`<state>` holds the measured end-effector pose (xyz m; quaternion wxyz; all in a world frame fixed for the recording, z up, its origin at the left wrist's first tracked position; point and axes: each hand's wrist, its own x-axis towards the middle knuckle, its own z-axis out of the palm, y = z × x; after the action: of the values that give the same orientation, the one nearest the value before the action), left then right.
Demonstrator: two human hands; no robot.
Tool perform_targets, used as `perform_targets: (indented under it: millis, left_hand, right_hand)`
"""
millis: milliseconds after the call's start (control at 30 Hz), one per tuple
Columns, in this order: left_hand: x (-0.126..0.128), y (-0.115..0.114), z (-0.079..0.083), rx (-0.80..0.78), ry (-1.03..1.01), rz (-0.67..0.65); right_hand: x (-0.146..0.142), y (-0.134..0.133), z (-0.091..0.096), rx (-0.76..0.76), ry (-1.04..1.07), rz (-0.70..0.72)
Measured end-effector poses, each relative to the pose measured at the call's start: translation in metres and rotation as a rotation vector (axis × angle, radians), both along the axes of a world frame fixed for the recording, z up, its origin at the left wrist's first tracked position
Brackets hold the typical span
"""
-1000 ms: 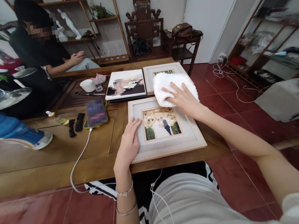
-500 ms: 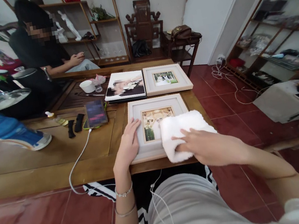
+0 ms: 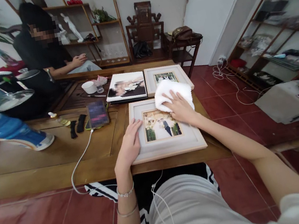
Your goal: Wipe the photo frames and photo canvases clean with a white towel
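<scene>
Spreading its fingers over the white towel (image 3: 173,85), right of the view's centre, the right hand (image 3: 180,108) is nearer the upper-right corner of the picture frame (image 3: 162,125), whose longer side seems to run left to right. The left hand (image 3: 128,142) lies flat on its left side. The bench's (image 3: 90,168) front edge runs just below.

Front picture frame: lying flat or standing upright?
Flat: the front picture frame rests face up on the table, left hand on its left side.
</scene>
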<state>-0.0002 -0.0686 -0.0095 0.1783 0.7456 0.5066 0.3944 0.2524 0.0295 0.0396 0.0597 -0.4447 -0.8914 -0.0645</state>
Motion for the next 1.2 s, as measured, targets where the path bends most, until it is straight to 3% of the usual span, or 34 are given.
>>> perform_targets:
  millis: [100,167,400,500,633,833,1000,1100,1200]
  left_hand:
    - [0.000,0.000,-0.001,0.003,-0.008,0.007]
    - [0.000,0.000,-0.001,0.001,-0.012,0.010]
    - [0.001,0.001,-0.002,0.001,-0.004,0.011]
    - [0.001,0.001,-0.001,0.000,0.004,0.009]
    - [0.000,0.000,0.000,-0.009,0.013,0.006]
    - [0.000,0.000,-0.001,-0.010,0.014,0.008]
    - [0.000,0.000,-0.001,-0.011,0.016,0.000]
    - [0.000,0.000,-0.001,-0.012,0.003,0.001]
    - [0.000,0.000,-0.001,-0.009,0.001,0.008]
  right_hand:
    - [-0.003,0.004,0.001,-0.005,-0.052,0.007]
    - [-0.005,-0.010,0.006,-0.062,-0.094,0.047]
    - [0.007,-0.110,0.052,-0.356,-0.223,0.306]
    - [0.013,-0.132,0.065,-0.440,-0.183,0.399]
    - [0.010,-0.115,0.051,-0.457,-0.097,0.294]
    - [0.000,-0.038,0.006,-0.126,0.042,0.124]
    - [-0.006,0.013,0.002,-0.011,-0.004,0.049]
    - [-0.012,0.014,0.004,-0.046,-0.029,0.053]
    - [-0.016,-0.012,0.009,-0.133,-0.072,0.088]
